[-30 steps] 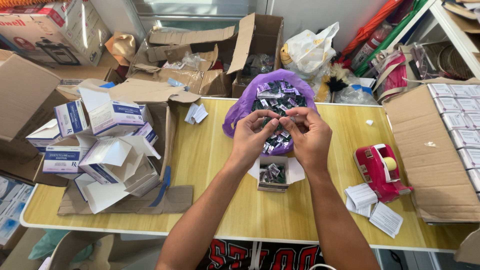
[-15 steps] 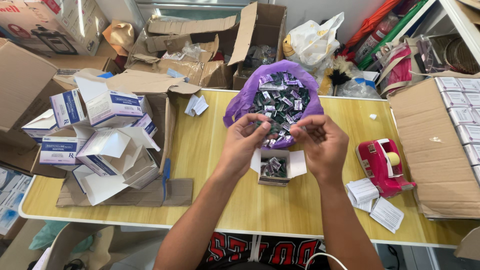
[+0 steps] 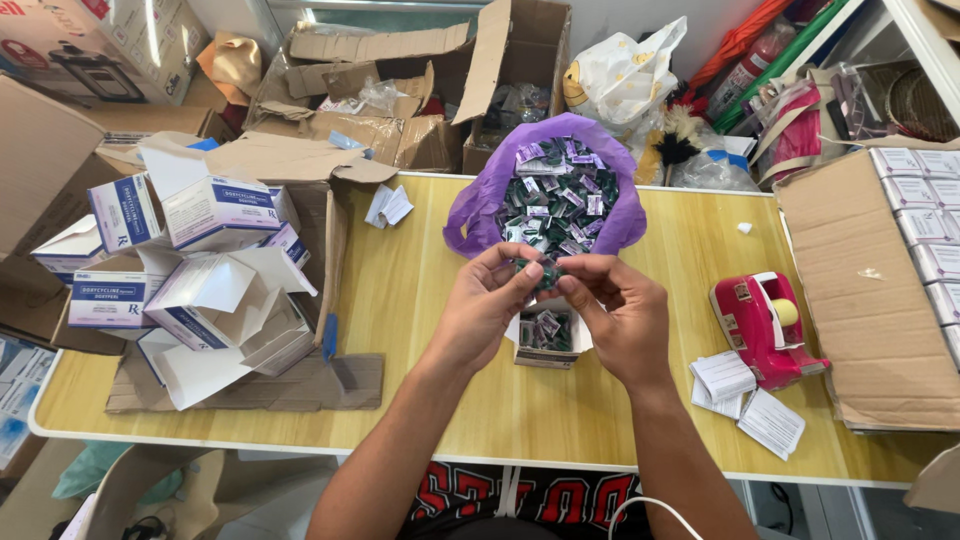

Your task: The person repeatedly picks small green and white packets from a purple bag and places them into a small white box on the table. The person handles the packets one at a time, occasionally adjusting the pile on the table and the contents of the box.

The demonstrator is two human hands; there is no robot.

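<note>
At the left of the frame, several white-and-blue cartons lie heaped on the counter. At centre, the left hand and right hand meet, fingers pinching one small dark foil sachet between their tips, above one small open box and below one purple bag full of uncountable sachets. One red tape dispenser sits at right.

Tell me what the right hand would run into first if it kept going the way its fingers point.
The right hand points left, toward the left hand. It would likely meet the left hand's fingertips first, since both already pinch the same small packets. Depth looks matched, though one view cannot confirm.
</note>
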